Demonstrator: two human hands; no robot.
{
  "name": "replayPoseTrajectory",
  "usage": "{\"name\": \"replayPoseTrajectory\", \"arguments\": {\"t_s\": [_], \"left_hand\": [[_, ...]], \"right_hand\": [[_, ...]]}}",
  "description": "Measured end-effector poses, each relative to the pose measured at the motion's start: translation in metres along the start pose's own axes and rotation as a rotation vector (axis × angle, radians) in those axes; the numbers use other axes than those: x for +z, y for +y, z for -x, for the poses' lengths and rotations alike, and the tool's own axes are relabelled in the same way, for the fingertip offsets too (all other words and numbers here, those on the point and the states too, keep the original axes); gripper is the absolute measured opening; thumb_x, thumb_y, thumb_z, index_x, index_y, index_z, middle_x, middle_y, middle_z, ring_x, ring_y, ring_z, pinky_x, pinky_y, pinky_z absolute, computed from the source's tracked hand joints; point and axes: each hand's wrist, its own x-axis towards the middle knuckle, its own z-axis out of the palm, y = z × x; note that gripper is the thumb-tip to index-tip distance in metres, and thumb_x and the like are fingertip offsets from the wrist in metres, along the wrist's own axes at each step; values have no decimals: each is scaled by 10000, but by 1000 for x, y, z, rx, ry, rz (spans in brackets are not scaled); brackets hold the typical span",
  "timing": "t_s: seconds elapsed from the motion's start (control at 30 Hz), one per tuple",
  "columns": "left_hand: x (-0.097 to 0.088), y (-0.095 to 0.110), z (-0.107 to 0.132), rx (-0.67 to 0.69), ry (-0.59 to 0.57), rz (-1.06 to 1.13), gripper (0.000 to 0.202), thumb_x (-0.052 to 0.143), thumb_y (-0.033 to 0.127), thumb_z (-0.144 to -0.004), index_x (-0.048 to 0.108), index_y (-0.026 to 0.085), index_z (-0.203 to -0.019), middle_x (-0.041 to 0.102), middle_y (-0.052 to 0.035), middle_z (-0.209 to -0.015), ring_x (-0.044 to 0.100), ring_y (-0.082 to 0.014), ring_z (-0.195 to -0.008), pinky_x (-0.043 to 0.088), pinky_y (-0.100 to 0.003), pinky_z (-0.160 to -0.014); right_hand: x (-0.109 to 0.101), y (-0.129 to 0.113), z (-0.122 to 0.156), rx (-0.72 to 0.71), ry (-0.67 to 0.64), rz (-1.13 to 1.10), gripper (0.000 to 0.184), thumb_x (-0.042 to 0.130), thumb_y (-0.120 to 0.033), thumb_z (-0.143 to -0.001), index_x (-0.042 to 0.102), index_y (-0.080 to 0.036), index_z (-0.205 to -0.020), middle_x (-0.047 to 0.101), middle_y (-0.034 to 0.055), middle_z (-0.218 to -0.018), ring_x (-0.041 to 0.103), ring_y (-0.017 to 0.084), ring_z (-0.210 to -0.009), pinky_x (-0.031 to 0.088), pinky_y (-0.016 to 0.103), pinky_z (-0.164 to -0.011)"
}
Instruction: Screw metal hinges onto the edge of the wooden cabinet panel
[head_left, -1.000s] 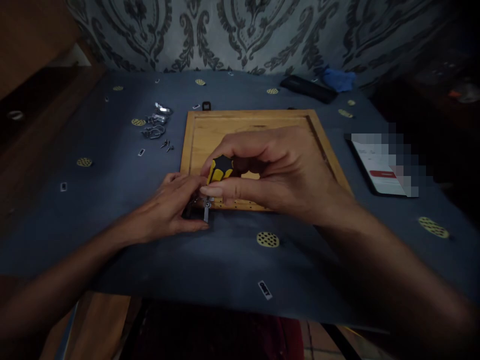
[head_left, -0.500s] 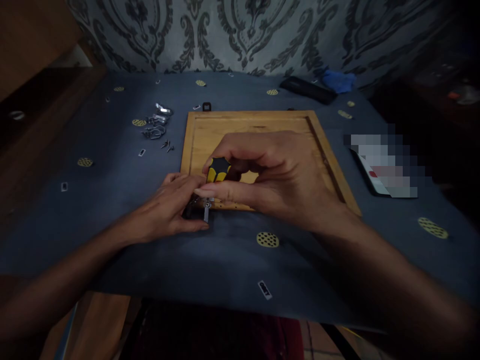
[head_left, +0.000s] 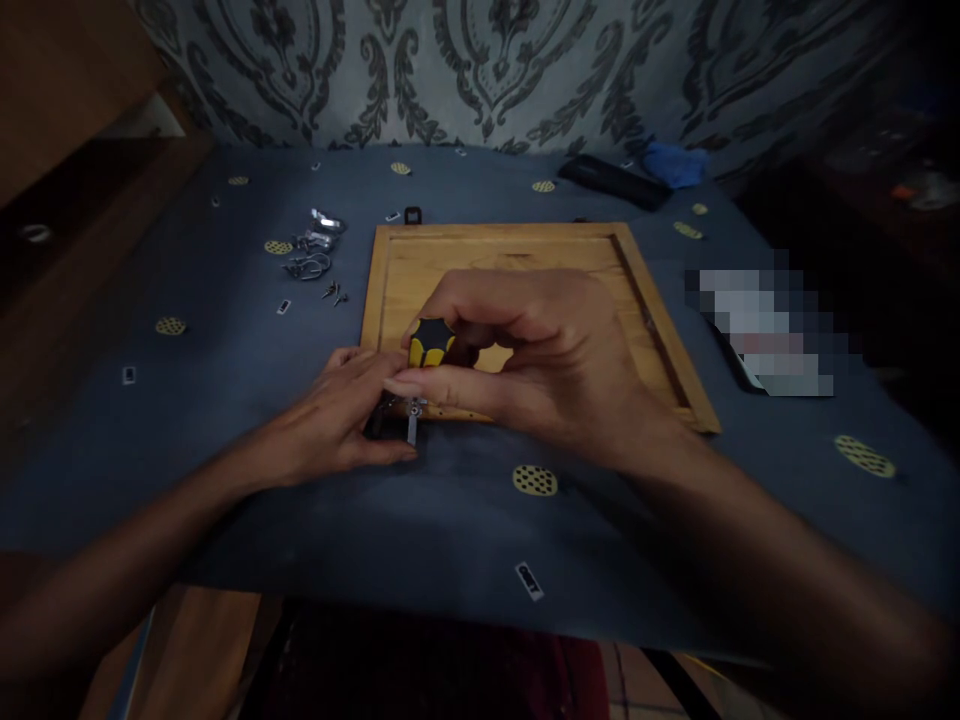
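Note:
My right hand pinches the black-and-yellow handle of a screwdriver between thumb and fingers. The handle stands nearly upright, and its shaft and tip are mostly hidden behind the thumb. Below it, at the near left corner of a wooden panel, sits a metal hinge with a narrow arm jutting toward me. My left hand is closed around the hinge and the panel's corner, fingers on top and thumb stretched along the near side. Its fingertips are partly hidden by my right hand.
Left of the panel lie shiny metal fittings and several small screws. A black case and a blue cloth are at the back right. A phone-like object, partly blurred, rests at right on the patterned tablecloth.
My right hand and the screwdriver handle have shifted very slightly left, and the handle has turned a little. My left hand keeps its place at the hinge.

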Motion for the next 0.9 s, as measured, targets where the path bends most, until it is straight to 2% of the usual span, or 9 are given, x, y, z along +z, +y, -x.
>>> {"name": "replayPoseTrajectory", "arguments": {"t_s": [0.17, 0.33, 0.47, 0.57, 0.77, 0.83, 0.9], "left_hand": [[1, -2, -1, 5, 12, 6, 351, 733, 522, -948, 615, 262, -1152, 721, -76, -1152, 660, -374, -1237, 541, -513, -1025], [2, -6, 2, 21, 7, -24, 468, 729, 533, -972, 583, 257, -1321, 717, -88, -1277, 666, -363, -1233, 490, -563, -1115], [1, -8, 4, 48, 2, -20, 488, 716, 517, -988, 555, 248, -1361, 712, -93, -1313, 663, -354, -1240, 453, -581, -1137], [1, -8, 4, 36, 1, -28, 507, 760, 503, -954, 558, 235, -1334, 723, -89, -1285, 669, -351, -1239, 433, -574, -1147], [-1, -4, 2, 10, -7, -18, 477, 766, 456, -938, 552, 255, -1313, 722, -68, -1277, 674, -333, -1224, 414, -559, -1169], [-2, -3, 2, 12, -14, -11, 449, 752, 459, -944, 549, 257, -1290, 723, -63, -1246, 677, -325, -1189, 430, -550, -1145], [-2, -2, 1, 19, -9, -11, 402, 746, 470, -946, 557, 250, -1224, 722, -58, -1193, 678, -322, -1143, 452, -530, -1105]], "right_hand": [[2, -1, 3, -9, 7, 19, 362, 791, -517, -975, 628, -270, -766, 682, -51, -730, 605, 117, -624, 482, 256, -583], [3, -8, 5, -34, 33, 53, 286, 816, -417, -983, 670, -255, -799, 706, -33, -757, 638, 124, -642, 525, 274, -601], [4, -23, 7, 44, 217, 79, 227, 873, -383, -927, 709, -283, -807, 743, -6, -850, 699, 177, -704, 606, 312, -590], [3, -29, 7, 57, 325, 146, 286, 901, -409, -904, 691, -277, -760, 739, 12, -856, 682, 168, -663, 591, 303, -535], [1, -21, 4, 46, 252, 127, 393, 875, -568, -900, 687, -256, -753, 716, -2, -786, 676, 164, -666, 593, 290, -535], [1, -19, 4, 51, 213, 135, 399, 863, -553, -920, 670, -256, -736, 722, -11, -782, 675, 161, -678, 587, 299, -557], [2, -17, 4, 66, 183, 133, 373, 849, -474, -956, 653, -248, -732, 724, -12, -794, 670, 160, -698, 580, 311, -582]]}}
